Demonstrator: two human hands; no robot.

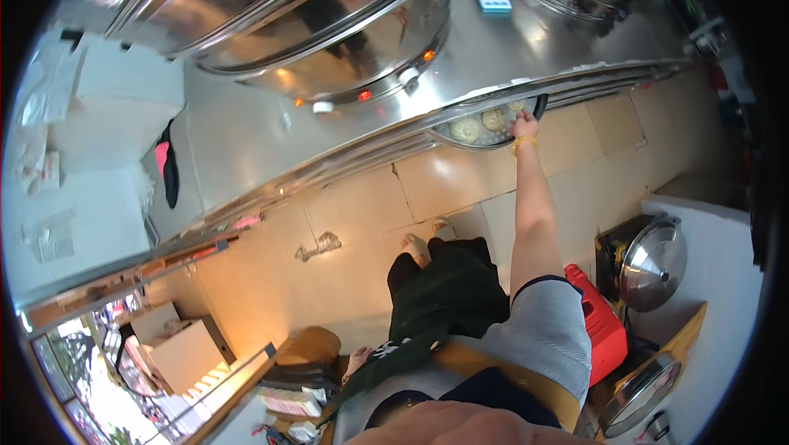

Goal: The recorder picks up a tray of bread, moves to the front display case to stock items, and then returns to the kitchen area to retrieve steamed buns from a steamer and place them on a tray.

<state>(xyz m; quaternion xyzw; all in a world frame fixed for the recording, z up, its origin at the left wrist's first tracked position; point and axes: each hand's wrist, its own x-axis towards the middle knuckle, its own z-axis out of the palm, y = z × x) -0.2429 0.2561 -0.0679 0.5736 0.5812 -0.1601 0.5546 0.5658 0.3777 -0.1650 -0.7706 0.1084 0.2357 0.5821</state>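
Observation:
My right hand (524, 124) reaches to a round metal steamer tray (487, 144) that juts out from beneath the edge of a stainless steel counter (246, 130). Several pale pleated buns lie on the tray, among them one at the left (465, 129) and one in the middle (493, 119). My fingers are at a further bun (516, 105) by the tray's right side; whether they grip it I cannot tell. Low beside my dark apron (444, 297) is my left hand (359, 355), away from the tray, its fingers partly hidden.
Large metal steamers (333, 57) and a small digital timer (493, 0) stand on the counter. Behind me at the right are a red plastic container (604, 334), a domed metal lid (654, 266) and another round lid (641, 392). Cardboard boxes (185, 355) stand at the lower left.

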